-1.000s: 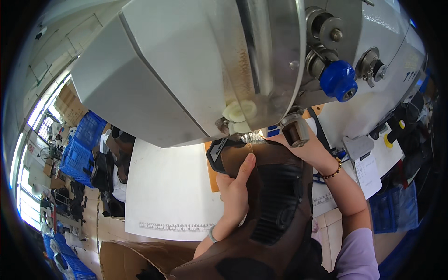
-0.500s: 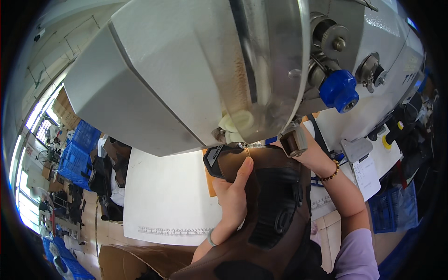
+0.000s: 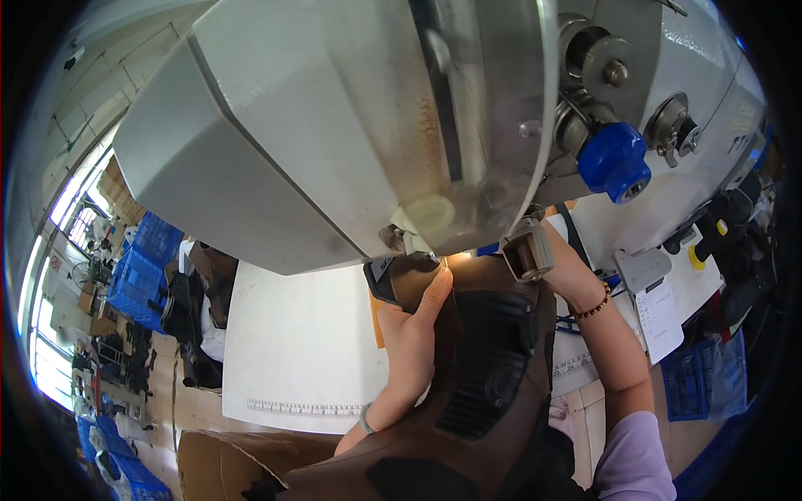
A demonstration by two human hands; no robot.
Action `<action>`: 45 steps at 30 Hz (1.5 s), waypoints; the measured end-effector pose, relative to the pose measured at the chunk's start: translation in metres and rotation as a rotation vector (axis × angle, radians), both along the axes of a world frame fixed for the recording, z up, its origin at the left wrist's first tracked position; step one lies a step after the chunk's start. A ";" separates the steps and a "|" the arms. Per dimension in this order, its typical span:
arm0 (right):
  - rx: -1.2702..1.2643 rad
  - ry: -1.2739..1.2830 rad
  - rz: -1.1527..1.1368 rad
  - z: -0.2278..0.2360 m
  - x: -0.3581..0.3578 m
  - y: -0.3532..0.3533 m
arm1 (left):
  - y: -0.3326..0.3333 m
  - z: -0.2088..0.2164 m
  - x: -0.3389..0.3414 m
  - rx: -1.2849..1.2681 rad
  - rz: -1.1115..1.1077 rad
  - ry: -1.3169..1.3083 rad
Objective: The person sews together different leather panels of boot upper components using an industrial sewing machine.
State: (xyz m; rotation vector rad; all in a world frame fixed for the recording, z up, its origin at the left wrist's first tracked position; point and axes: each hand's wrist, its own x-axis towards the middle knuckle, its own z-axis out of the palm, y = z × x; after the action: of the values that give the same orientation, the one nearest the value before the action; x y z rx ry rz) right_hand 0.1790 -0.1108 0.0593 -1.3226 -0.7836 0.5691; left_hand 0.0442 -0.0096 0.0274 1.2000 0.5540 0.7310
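A brown leather piece (image 3: pixel 447 376) with a black ribbed panel (image 3: pixel 489 363) lies under the grey sewing machine (image 3: pixel 317 142), its far end reaching in beneath the machine's head and its near end spreading out toward the person. The left hand (image 3: pixel 408 342), on the near side of the machine, grasps the piece by its left edge: the thumb presses on the upper face, its tip just below the lit spot under the machine, while the other fingers are mostly out of sight. Most of the leather thus lies to the right of this hand and nearer the person. The right hand (image 3: pixel 572 271) is at the machine's right underside, beside the piece's far right edge; a metal bracket (image 3: pixel 528 255) hides its fingers, so whether they grip or only rest cannot be told. A beaded bracelet (image 3: pixel 595 305) circles that wrist. Below the machine spreads a white tabletop (image 3: pixel 301 334), and beyond the machine's left side stands a blue crate (image 3: pixel 138 280).
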 end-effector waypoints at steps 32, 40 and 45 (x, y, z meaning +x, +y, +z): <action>0.368 0.152 -0.260 -0.062 -0.063 0.016 | 0.087 0.029 -0.008 0.127 -0.698 0.320; 0.414 0.181 -0.315 -0.069 -0.071 0.023 | 0.114 0.015 0.005 0.233 -0.818 0.350; 0.351 0.086 -0.315 -0.075 -0.076 0.020 | 0.147 -0.002 0.011 0.248 -0.899 0.434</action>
State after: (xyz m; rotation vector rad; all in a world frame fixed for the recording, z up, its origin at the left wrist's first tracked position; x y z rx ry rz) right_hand 0.1028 -0.0911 -0.0155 -1.0601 -0.5592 0.2222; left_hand 0.0551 0.1372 0.0253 1.6687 0.2181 -0.2429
